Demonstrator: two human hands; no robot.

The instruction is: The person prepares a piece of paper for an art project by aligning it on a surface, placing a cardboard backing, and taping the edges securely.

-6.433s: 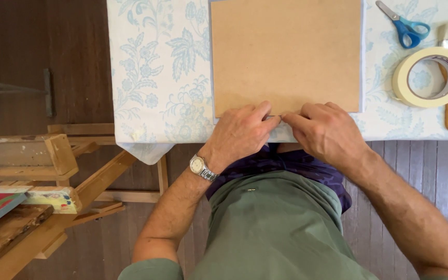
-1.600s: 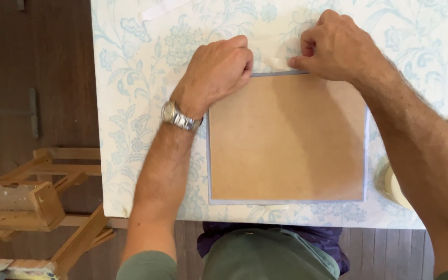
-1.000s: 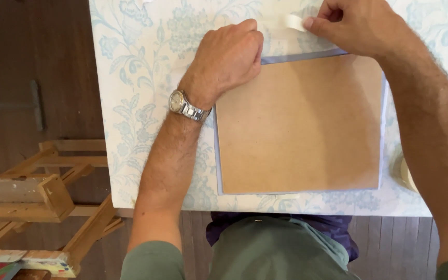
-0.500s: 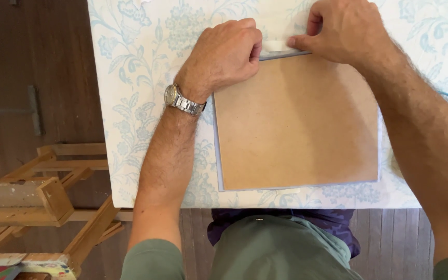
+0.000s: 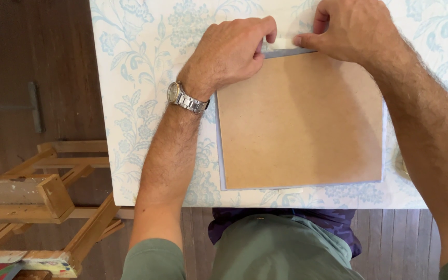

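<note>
Now I pinch a tape strip [image 5: 284,43] between my left hand [image 5: 229,52] and right hand [image 5: 353,28] at the board [image 5: 302,119] edge; it looks flimsy, sticky, best held by its ends.

Round object [image 5: 401,165] at right, mostly behind the forearm.

Tan brown board [image 5: 302,119], white tablecloth [image 5: 141,78] with pale blue floral pattern, silver wristwatch [image 5: 185,98]

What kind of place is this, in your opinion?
Probably a home art or craft workspace: a wooden easel on a plank floor, and both hands pressing a pale strip along a brown board on a floral tablecloth.
</note>
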